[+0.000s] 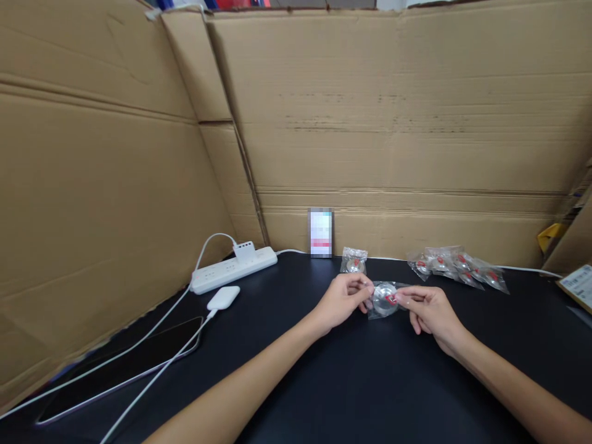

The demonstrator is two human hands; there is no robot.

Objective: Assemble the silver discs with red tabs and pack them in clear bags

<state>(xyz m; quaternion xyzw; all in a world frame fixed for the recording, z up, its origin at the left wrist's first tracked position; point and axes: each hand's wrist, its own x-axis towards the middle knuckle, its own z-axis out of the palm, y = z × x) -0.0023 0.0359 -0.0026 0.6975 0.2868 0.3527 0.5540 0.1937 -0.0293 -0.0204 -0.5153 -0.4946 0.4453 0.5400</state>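
Observation:
Between my two hands is a clear plastic bag with a round silvery metal piece and a small red item in it. My left hand pinches the bag's left edge between thumb and fingers. On the other side, my right hand pinches the right edge, close to the red item. Just behind my left hand lies another bagged silvery piece with a red mark. Several similar bags lie in a cluster farther right. What exactly the metal piece is, I cannot make out.
A white power strip with a plugged-in charger stands at left. Nearby lie a white puck-like device, a dark tablet or phone and loose cables. A lit phone leans on the cardboard wall. A labelled box sits far right.

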